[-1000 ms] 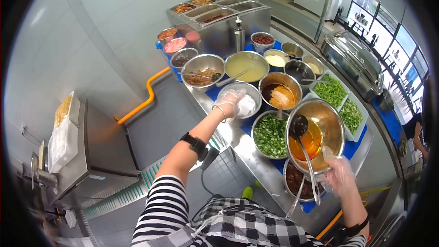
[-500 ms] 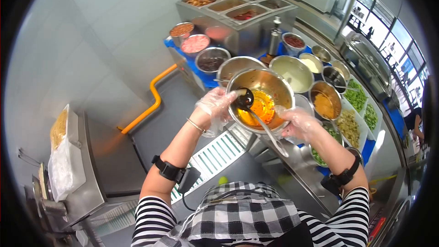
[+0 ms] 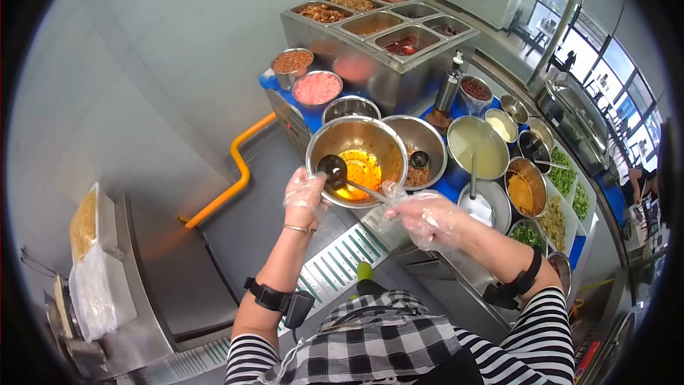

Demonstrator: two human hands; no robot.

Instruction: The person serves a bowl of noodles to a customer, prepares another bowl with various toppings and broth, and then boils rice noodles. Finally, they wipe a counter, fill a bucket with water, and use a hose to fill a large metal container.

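Steel counter units fill the near left, with a clear plastic bag lying on top of one. An orange pipe runs along the floor edge just right of them.

1. Left hand: gloved and raised at centre left. Its fingers are pressed together and curled against the near-left rim of the steel bowl, gripping it.
2. Steel bowl: held above the gap between the person and the counter, tilted slightly toward the camera, near the other bowls but apart from them. Orange-red oil pools in its bottom.
3. Ladle: the dark cup rests inside the bowl at the left edge of the oil. The thin handle runs down and right over the near rim.
4. Right hand: gloved, just right of the bowl. Its fingers are closed around the end of the ladle handle; the loose glove hides exactly how each finger lies.

Behind the bowl, far from the person, stands a heated well unit with filled pans. To the right, a second bowl holds brown mince, then a third holds pale liquid. Chopped greens lie in trays at the far right.
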